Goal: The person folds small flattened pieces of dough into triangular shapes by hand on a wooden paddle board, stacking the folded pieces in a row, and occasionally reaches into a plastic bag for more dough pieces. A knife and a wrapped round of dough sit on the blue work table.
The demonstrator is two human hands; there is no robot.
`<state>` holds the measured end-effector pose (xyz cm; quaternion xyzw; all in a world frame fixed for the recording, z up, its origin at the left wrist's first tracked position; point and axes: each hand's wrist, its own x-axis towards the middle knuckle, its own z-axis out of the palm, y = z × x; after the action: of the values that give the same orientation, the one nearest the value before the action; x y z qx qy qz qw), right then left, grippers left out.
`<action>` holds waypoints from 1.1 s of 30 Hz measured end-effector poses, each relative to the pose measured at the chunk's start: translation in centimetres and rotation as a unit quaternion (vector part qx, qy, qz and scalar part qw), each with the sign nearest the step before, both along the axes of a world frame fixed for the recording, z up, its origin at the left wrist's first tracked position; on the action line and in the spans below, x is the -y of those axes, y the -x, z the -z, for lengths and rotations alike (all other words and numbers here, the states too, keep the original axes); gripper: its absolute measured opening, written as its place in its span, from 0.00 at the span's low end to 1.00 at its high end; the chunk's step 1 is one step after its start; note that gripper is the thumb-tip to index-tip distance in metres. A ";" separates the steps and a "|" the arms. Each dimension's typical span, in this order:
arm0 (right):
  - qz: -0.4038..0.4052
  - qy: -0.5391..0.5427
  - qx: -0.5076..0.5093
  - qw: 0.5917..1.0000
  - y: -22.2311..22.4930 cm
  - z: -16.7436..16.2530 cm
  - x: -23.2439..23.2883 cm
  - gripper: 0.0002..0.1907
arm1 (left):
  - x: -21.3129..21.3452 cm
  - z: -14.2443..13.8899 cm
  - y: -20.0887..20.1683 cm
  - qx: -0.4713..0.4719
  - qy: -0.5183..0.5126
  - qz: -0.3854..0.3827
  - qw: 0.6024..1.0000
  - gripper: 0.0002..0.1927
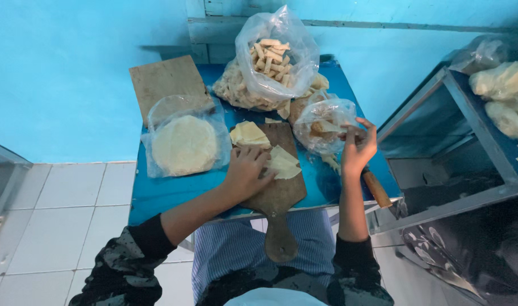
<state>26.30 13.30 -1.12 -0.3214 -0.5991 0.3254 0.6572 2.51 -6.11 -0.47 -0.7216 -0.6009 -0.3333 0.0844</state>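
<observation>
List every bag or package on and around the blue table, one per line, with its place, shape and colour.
Large clear bag: table's far side, puffed, full of tan sticks.
Flat clear bag: left of the wooden board, holds a pale round stack.
Small clear bag: right of the board, rounded, at the right hand.
Clear bags: on the shelf at right, holding pale yellow lumps.
No labels, signs or screens show.

Knife blade [365, 170] behind the right hand [358, 148], board centre [276, 195] under the left hand [246, 173].
</observation>
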 end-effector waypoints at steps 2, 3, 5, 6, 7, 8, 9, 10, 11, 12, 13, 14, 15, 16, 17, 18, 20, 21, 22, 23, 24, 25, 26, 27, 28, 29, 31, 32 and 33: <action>0.013 -0.008 0.021 1.000 0.1 0.0 0.0 0.11 | 0.2 0.0 -0.1 0.003 0.006 0.005 1.000 0.20; 0.019 -0.013 0.030 0.999 0.2 0.0 0.0 0.11 | 0.2 0.0 -0.1 0.004 0.008 0.007 1.000 0.20; 0.080 -0.041 0.130 0.987 0.4 -0.1 0.0 0.12 | 0.1 0.0 -0.2 -0.002 0.008 0.000 1.000 0.20; 0.111 -0.054 0.180 0.976 0.4 -0.1 0.1 0.13 | 0.1 -0.1 -0.2 -0.004 0.008 -0.002 1.000 0.21; 0.113 -0.056 0.177 0.976 0.4 -0.1 0.1 0.14 | 0.0 0.0 -0.3 -0.004 0.008 -0.001 1.000 0.21; 0.115 -0.057 0.174 0.976 0.4 -0.1 0.1 0.15 | 0.0 0.0 -0.2 -0.004 0.008 0.000 1.000 0.21; 0.118 -0.059 0.171 0.976 0.4 -0.1 0.0 0.16 | -0.1 -0.1 -0.2 -0.004 0.007 0.001 1.000 0.21; 0.110 -0.055 0.157 0.980 0.3 -0.1 -0.1 0.15 | 0.0 -0.1 -0.2 -0.003 0.008 0.001 1.000 0.21; 0.103 -0.051 0.144 0.983 0.2 -0.1 -0.3 0.15 | 0.0 0.0 -0.2 -0.002 0.010 0.002 1.000 0.21; 0.095 -0.047 0.130 0.986 0.1 0.0 -0.4 0.15 | 0.1 0.0 -0.2 0.000 0.011 0.002 1.000 0.21; 0.093 -0.034 0.118 0.988 0.0 0.2 -0.6 0.15 | 0.0 0.0 -0.2 -0.001 0.011 0.003 1.000 0.22; 0.091 -0.022 0.106 0.990 -0.2 0.3 -0.7 0.15 | 0.0 -0.1 -0.1 -0.001 0.010 0.004 1.000 0.22; 0.089 -0.010 0.094 0.992 -0.3 0.5 -0.9 0.15 | 0.0 -0.1 -0.1 -0.001 0.010 0.005 1.000 0.22; 0.059 0.002 0.052 0.997 -0.4 0.5 -1.1 0.15 | -0.1 -0.1 -0.1 -0.003 0.012 0.004 1.000 0.22; 0.029 0.015 0.010 0.999 -0.6 0.6 -1.2 0.16 | -0.1 0.0 -0.1 -0.005 0.015 0.004 1.000 0.22; -0.001 0.028 -0.031 0.999 -0.8 0.7 -1.2 0.16 | -0.1 0.0 -0.1 -0.007 0.018 0.003 1.000 0.22; -0.014 0.049 -0.074 0.996 -1.5 1.2 -1.0 0.16 | -0.1 0.1 -0.1 0.003 0.038 0.000 0.999 0.21; -0.021 0.059 -0.095 0.994 -1.8 1.3 -0.6 0.17 | -0.2 0.2 -0.1 0.008 0.048 -0.002 0.999 0.20; -0.034 0.064 -0.116 0.991 -2.0 1.4 -0.1 0.16 | -0.2 0.3 -0.1 0.013 0.042 0.002 0.999 0.19; -0.047 0.069 -0.137 0.987 -2.4 1.5 0.7 0.16 | -0.2 0.3 0.0 0.018 0.037 0.005 0.999 0.17; -0.059 0.078 -0.157 0.983 -2.7 1.7 1.7 0.15 | -0.1 0.3 -0.1 0.024 0.035 0.010 0.999 0.16; -0.085 0.085 -0.153 0.981 -2.8 1.8 2.8 0.15 | 0.0 0.3 -0.1 0.019 0.037 0.010 0.999 0.16; -0.109 0.092 -0.148 0.979 -2.7 2.0 4.1 0.15 | 0.1 0.2 0.0 0.013 0.039 0.011 0.999 0.17; -0.132 0.101 -0.144 0.976 -2.6 2.3 5.5 0.15 | 0.2 0.1 0.0 0.007 0.042 0.013 0.999 0.17; -0.149 0.108 -0.126 0.975 -2.4 2.6 6.9 0.15 | 0.5 0.0 -0.2 0.020 0.047 0.016 0.999 0.18; -0.167 0.114 -0.109 0.973 -1.9 2.8 8.0 0.16 | 0.5 -0.2 -0.2 0.032 0.050 0.020 0.998 0.19; -0.180 0.120 -0.071 0.974 -0.9 2.9 9.3 0.16 | 0.7 -0.6 -0.3 0.033 0.063 0.017 0.997 0.19; -0.175 0.123 -0.050 0.975 -0.5 2.9 9.7 0.16 | 0.7 -0.8 -0.3 0.023 0.075 0.012 0.997 0.19; -0.170 0.128 -0.029 0.977 -0.3 2.8 9.9 0.15 | 0.8 -0.8 -0.3 0.013 0.088 0.007 0.996 0.18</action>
<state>26.56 3.38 -3.93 -0.2866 -0.5787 0.5157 0.5630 2.84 -6.95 0.37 -0.7257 -0.6242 -0.2891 0.0103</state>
